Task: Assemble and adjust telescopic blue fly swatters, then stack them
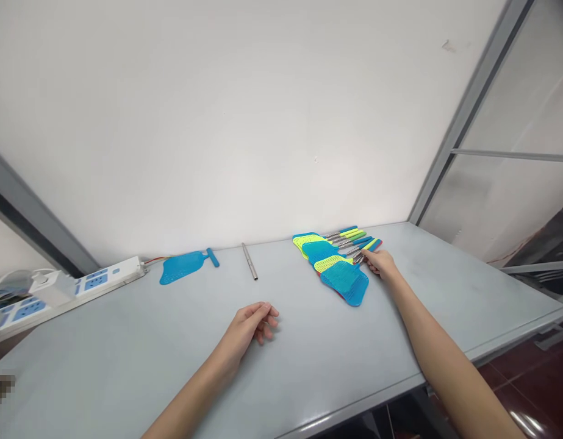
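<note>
Fly swatters in blue, yellow and green lie overlapped in a row at the right of the table, their handles to the right. My right hand (379,263) is closed at the metal shaft of the nearest blue fly swatter (347,281), whose head lies on top of a yellow one (329,261) with a bit of red showing below. Over the middle of the table is my left hand (254,323), fingers loosely bent and apart, holding nothing. Beyond it lies a thin metal rod (250,262). A loose blue swatter head (183,267) and a short blue handle (212,257) lie at the left.
A white power strip (125,268) with a plugged-in white adapter (52,288) runs along the table's left rear side. Behind the grey table (304,360) rises a white wall (263,122). Grey metal posts (455,122) frame the wall. Reddish floor shows at lower right.
</note>
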Motion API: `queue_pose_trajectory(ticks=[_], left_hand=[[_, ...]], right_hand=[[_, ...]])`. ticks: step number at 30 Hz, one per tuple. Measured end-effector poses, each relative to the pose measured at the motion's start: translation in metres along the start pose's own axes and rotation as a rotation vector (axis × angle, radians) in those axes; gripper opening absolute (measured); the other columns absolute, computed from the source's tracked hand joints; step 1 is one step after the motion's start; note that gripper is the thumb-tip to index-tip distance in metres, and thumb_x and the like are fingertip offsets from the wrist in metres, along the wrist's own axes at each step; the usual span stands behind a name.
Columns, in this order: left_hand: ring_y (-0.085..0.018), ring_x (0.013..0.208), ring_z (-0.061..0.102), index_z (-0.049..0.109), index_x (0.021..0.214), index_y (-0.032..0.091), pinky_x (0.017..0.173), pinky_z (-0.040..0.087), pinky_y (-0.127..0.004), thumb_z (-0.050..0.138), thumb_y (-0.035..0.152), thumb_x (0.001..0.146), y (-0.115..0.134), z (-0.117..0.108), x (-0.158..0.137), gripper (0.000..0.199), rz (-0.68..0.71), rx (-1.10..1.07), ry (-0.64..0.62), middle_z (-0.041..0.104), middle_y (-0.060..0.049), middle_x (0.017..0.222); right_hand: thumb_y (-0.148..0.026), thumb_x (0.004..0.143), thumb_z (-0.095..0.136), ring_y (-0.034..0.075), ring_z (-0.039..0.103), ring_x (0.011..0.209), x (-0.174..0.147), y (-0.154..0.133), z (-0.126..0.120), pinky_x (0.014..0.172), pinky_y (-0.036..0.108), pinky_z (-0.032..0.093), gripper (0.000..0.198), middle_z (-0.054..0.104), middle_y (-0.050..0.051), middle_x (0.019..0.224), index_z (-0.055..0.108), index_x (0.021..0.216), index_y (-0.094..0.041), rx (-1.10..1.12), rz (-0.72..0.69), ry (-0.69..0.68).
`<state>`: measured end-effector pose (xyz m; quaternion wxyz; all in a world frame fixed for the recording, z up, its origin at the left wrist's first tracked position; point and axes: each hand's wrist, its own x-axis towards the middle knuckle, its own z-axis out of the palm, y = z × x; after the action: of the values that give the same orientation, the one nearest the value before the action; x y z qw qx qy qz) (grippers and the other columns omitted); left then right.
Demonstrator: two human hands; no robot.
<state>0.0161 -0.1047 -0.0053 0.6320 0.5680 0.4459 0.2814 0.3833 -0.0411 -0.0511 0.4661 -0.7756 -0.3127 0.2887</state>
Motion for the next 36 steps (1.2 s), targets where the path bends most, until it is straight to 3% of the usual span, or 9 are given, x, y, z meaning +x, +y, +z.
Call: queue_pose_trajectory(ticks=[6,9,11,14,21,31,36], left_hand=[[-0.014,0.069,0.056,0.057,0.082,0.014,0.063,0.044,-0.024,0.046,0.039,0.076,0.01,0.015,0.009,0.028,-0.096,-0.098,-0.173,0.06,-0.007,0.085],[-0.017,0.08,0.058,0.056,0.085,0.013,0.075,0.045,-0.027,0.051,0.032,0.074,0.016,0.03,0.022,0.023,-0.177,-0.213,-0.148,0.06,-0.01,0.094],[-0.018,0.086,0.058,0.056,0.083,0.012,0.079,0.045,-0.026,0.053,0.025,0.072,0.02,0.042,0.035,0.018,-0.251,-0.317,-0.113,0.059,-0.012,0.098],[-0.018,0.09,0.057,0.055,0.078,0.011,0.079,0.045,-0.025,0.052,0.018,0.071,0.024,0.063,0.053,0.01,-0.331,-0.429,-0.106,0.057,-0.014,0.101],[-0.015,0.084,0.057,0.054,0.075,0.012,0.079,0.044,-0.025,0.051,0.012,0.071,0.033,0.104,0.075,0.006,-0.351,-0.452,-0.108,0.058,-0.011,0.093],[-0.008,0.058,0.051,0.048,0.069,0.013,0.061,0.042,-0.02,0.054,0.008,0.068,0.036,0.115,0.089,0.007,-0.344,-0.425,-0.03,0.053,-0.003,0.067],[-0.009,0.059,0.05,0.048,0.072,0.015,0.062,0.039,-0.021,0.051,0.006,0.068,0.043,0.125,0.096,0.01,-0.342,-0.423,-0.013,0.053,0.0,0.068]], right_hand=[[-0.027,0.082,0.046,0.018,0.053,0.087,0.006,0.0,0.001,0.073,0.036,0.045,0.027,0.051,0.008,0.105,0.049,0.106,-0.014,-0.133,0.047,-0.029],[-0.035,0.08,0.046,0.016,0.057,0.063,0.007,0.0,0.0,0.055,0.027,0.045,0.028,0.06,0.008,0.074,0.059,0.08,-0.01,-0.18,0.005,-0.02],[-0.04,0.076,0.048,0.013,0.052,0.043,0.007,-0.002,0.0,0.04,0.023,0.038,0.034,0.055,0.005,0.047,0.058,0.059,-0.012,-0.205,-0.029,-0.014],[-0.037,0.072,0.053,0.011,0.043,0.031,0.004,-0.005,-0.001,0.032,0.021,0.029,0.03,0.045,0.0,0.031,0.054,0.051,-0.016,-0.231,-0.066,-0.014],[-0.032,0.068,0.053,0.011,0.041,0.026,-0.002,-0.011,0.0,0.031,0.021,0.028,0.03,0.045,0.001,0.029,0.05,0.042,-0.016,-0.296,-0.105,0.007],[-0.032,0.07,0.051,0.01,0.04,0.027,-0.001,-0.008,0.001,0.03,0.02,0.027,0.027,0.046,0.0,0.032,0.051,0.048,-0.017,-0.258,-0.103,-0.002],[-0.038,0.072,0.05,0.009,0.04,0.026,-0.004,-0.01,0.002,0.029,0.02,0.028,0.033,0.046,0.0,0.033,0.05,0.047,-0.016,-0.238,-0.098,-0.022]])
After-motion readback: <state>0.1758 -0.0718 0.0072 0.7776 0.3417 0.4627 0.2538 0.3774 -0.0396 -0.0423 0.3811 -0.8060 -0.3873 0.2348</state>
